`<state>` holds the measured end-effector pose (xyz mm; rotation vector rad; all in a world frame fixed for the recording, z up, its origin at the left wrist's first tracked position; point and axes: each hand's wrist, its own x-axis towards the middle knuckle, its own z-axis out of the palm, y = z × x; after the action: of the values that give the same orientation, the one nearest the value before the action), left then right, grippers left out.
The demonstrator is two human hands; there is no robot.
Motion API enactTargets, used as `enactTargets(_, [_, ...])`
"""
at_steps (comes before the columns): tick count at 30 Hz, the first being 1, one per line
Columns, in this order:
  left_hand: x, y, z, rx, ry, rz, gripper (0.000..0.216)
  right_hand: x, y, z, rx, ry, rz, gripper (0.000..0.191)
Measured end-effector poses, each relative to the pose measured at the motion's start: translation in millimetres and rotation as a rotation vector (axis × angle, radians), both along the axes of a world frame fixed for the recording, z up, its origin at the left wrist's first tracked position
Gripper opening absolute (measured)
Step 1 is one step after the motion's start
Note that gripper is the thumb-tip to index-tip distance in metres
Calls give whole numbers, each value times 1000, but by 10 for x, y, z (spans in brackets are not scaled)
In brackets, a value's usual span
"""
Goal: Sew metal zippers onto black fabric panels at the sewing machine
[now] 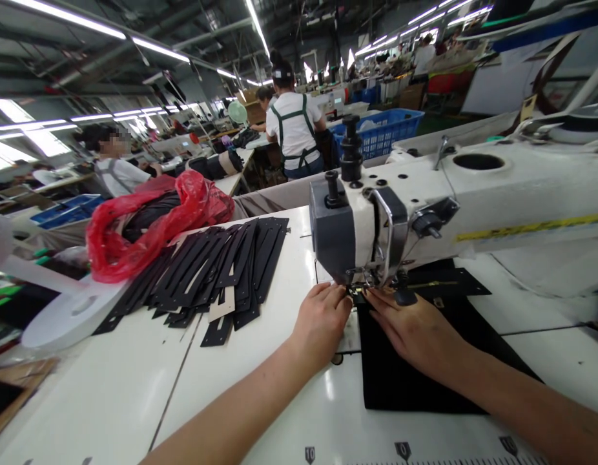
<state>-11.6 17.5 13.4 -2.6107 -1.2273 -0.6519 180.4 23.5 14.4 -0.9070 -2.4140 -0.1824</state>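
Observation:
A black fabric panel lies under the sewing machine head, its left edge beside the needle area. A black strip with a zipper shows on it to the right of the presser foot. My left hand is at the foot's left side, fingers curled together with the tips at the panel's upper left edge; what lies under the tips is partly hidden. Flat on the panel rests my right hand, its fingers stretched toward the foot and the fingertips close to the needle area.
Many black slotted strips are fanned out on the table at left. Behind them sits a red plastic bag with dark material. A white round stand is at far left. Co-workers and a blue crate are beyond.

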Motion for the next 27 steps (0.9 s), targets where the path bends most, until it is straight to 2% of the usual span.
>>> enactTargets(12, [40,4,13,3,-78,-2,20,-7,13,22,-32,14,0,34])
enactTargets(21, [57,26,-44,1,-142,-2,15,12,61,-25,1,22,-16,33])
enactTargets(25, [13,33,-27,-53,-118,24,10,73,5,20,89,-56,-143,28])
enactTargets(27, [-22,-17,30,-79,-122,47,7,131,-141,57,147,-123,-240,34])
